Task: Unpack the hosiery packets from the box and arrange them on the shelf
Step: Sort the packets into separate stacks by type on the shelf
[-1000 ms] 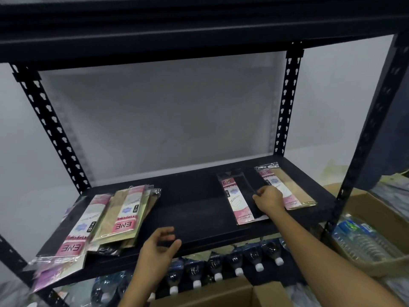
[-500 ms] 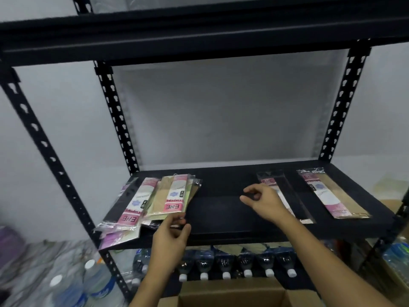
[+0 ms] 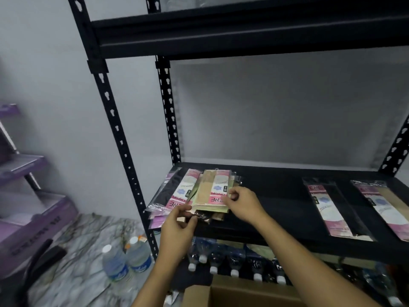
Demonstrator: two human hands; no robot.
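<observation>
On the shelf [image 3: 276, 196], at 9 o'clock, both hands hold a pile of packets [image 3: 199, 202].
Clear sleeves show tan or black hosiery and pink-and-white bands printed ENE. Fingers of the left hand [image 3: 179, 229] pinch the pile's near corner; those of the right hand [image 3: 243, 206] pinch the top packet's [image 3: 212, 189] right edge. Toward 3 o'clock a black packet [image 3: 327, 209] and a tan packet [image 3: 380, 207] lie apart.

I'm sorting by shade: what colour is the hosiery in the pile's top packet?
Tan, in the top packet, seen in the head view.
</observation>
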